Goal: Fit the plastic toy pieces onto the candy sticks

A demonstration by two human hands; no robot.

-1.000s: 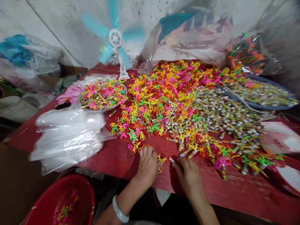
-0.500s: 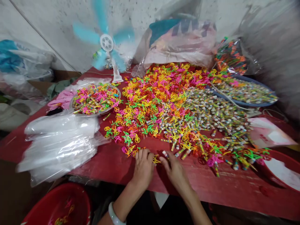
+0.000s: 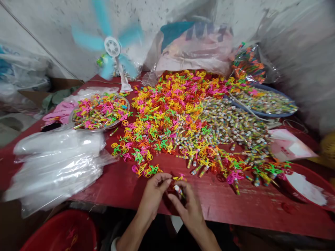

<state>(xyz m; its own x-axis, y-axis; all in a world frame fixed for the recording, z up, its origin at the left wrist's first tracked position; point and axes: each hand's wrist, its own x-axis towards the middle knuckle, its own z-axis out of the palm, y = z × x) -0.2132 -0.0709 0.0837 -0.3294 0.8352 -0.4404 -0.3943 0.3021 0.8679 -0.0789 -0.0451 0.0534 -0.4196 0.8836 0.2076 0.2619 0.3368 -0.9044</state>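
Glossy plastic toys (image 3: 167,115) (neon) on scuffed matt table (image 3: 235,205).

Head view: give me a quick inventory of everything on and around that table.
table: one, red, centre
plastic toy pieces: a heap, mixed bright colours, mid-table
small wrapped rolls: a heap, pale multicolour, right of the toys
metal dish: one, full of pieces, left
blue tray: one, full of rolls, far right
clear bags: a stack, near left
fan: one, turquoise, spinning, far left
red basin: one, below the table edge
left hand: fingers pinching a piece
right hand: holding a small roll
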